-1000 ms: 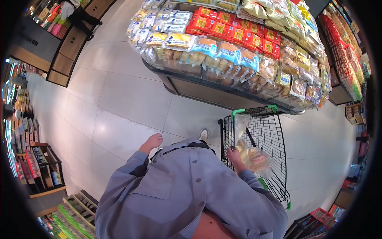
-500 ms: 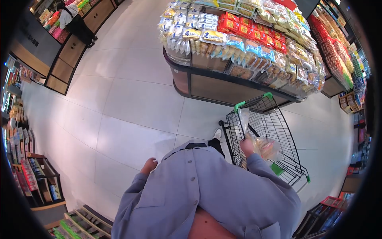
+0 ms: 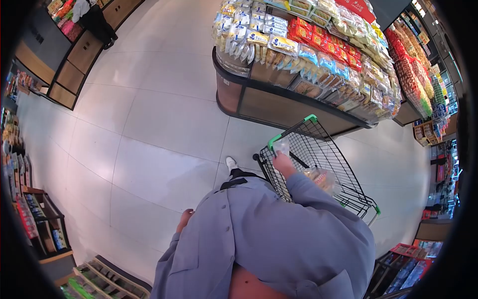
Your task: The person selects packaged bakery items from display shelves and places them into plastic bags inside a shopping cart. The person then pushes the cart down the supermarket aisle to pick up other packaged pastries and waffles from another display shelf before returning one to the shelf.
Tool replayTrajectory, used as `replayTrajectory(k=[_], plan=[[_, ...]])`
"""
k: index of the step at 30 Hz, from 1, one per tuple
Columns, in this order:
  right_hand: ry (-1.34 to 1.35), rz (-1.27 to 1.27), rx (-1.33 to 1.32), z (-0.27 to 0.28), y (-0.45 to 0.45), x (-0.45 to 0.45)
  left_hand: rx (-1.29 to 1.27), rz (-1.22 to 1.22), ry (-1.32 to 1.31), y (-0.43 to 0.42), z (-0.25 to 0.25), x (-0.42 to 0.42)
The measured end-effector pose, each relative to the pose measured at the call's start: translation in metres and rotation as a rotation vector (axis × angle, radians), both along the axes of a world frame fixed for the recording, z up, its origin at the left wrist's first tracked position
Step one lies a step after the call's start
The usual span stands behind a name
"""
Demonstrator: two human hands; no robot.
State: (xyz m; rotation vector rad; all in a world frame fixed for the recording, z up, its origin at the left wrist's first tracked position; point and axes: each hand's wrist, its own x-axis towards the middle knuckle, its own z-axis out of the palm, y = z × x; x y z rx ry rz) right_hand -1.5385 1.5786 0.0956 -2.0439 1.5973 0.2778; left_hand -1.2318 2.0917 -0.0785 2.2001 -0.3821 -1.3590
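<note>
My left hand [image 3: 185,219] hangs beside my body over the floor, its fingers loosely curled with nothing visible in them. My right hand [image 3: 283,163] is closed at the near side of the wire shopping cart [image 3: 343,164], just below the left end of its green handle [image 3: 311,118]. Clear plastic [image 3: 282,145] shows right beyond the fingers; whether they grip it or the cart's rim I cannot tell. Inside the cart lies a clear bag of packaged food [image 3: 322,179], partly covered by my right sleeve [image 3: 323,197].
A display island [image 3: 298,114] stacked with packaged snacks stands beyond the cart. A person in dark trousers [image 3: 98,27] is at a counter at the upper left. Shelves [image 3: 50,224] line the left, and bins [image 3: 104,279] stand at the lower left. Pale tiles [image 3: 154,114] cover the floor.
My right hand has moved closer to the cart's handle. The cart now appears further left, and my white shoe shows further left and higher. My left hand has dropped slightly.
</note>
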Motion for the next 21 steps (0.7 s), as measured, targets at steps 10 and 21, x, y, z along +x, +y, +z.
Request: replayTrajectory(k=[10, 21], plan=[[-0.001, 0.166, 0.104, -0.025, 0.0, 0.077, -0.004, 0.045, -0.029, -0.075, 0.061, 0.062], [-0.026, 0.119, 0.199, -0.032, -0.032, 0.118, 0.221, -0.086, -0.177, -0.118, 0.095, 0.15]])
